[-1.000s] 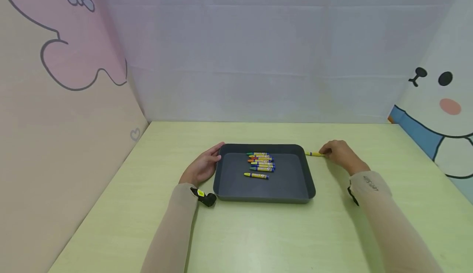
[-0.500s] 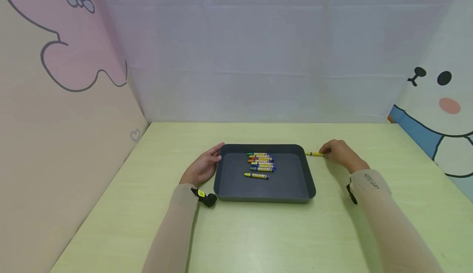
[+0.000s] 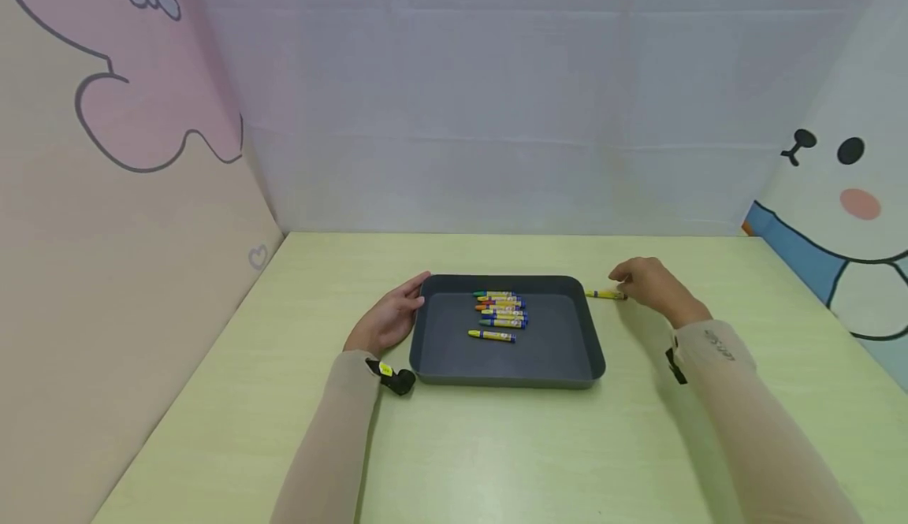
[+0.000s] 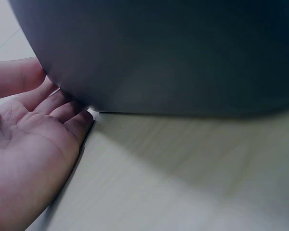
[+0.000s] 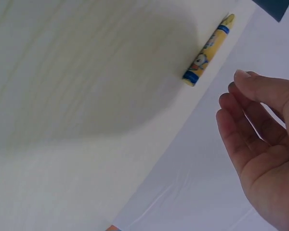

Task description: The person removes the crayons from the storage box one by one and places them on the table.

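Note:
My left hand (image 3: 386,321) rests against the left side of a dark grey tray (image 3: 553,351). In the left wrist view its thumb and fingertips touch the tray's outer wall (image 4: 159,57). To the right of the tray, a yellow crayon (image 3: 603,295) with blue bands lies on the table, its tip towards the tray. My right hand (image 3: 656,288) hovers just above that crayon's blunt end. In the right wrist view its loosely bent fingers hold nothing and are apart from the crayon (image 5: 208,52).
Inside the tray, several crayons (image 3: 502,310) lie side by side in a close group. One yellow-tipped crayon (image 3: 492,336) lies apart, nearer the front. The pale wooden table (image 3: 482,445) meets a white sheet (image 3: 454,114) at its back edge.
My right hand has let go of the crayon on the table and lifted slightly off it. The left hand and tray stay in place.

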`<move>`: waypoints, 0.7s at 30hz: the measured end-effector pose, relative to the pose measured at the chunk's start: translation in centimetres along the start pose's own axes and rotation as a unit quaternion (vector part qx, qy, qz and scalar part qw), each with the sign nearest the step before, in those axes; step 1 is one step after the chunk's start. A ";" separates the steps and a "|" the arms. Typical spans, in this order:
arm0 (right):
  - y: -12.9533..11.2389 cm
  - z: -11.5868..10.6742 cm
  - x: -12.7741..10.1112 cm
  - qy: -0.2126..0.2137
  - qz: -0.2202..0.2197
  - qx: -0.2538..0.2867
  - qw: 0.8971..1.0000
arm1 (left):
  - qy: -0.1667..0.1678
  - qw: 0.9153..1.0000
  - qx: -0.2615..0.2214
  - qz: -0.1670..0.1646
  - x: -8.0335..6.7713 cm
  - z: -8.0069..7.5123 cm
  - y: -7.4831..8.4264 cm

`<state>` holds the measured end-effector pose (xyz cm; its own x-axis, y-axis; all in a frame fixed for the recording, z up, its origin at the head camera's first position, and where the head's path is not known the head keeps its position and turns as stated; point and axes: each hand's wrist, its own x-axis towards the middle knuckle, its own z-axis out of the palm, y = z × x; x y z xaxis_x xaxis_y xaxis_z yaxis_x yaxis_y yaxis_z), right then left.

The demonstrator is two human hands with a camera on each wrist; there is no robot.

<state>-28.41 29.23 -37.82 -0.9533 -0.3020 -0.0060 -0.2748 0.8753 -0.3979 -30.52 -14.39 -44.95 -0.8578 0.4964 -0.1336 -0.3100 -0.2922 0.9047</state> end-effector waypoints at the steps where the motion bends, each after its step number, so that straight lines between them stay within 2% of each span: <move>1: -0.3 -0.2 0.0 0.003 -0.005 0.002 1.000 | 0.000 1.000 0.002 0.000 0.0 0.0 0.0; 5: -1.8 -0.9 0.3 0.010 -0.018 0.014 1.000 | 0.002 1.000 0.004 -0.001 -0.1 0.1 0.1; 10: -3.8 -1.2 0.8 -0.002 -0.023 0.058 0.998 | 0.004 1.000 0.009 -0.003 -0.2 0.2 0.1; 15: -5.8 -1.2 1.8 -0.038 -0.043 0.075 0.996 | 0.000 1.000 0.004 -0.004 -0.2 0.2 0.2; 21: -8.2 -0.8 3.0 -0.100 -0.069 0.091 0.988 | 0.000 1.000 0.005 -0.005 -0.2 0.1 0.1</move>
<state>-29.10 21.45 -33.88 -0.8589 -0.4992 -0.1144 -0.3565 0.7432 -0.5662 -30.34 -14.41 -44.74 -0.8544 0.4998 -0.1422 -0.3145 -0.2795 0.9072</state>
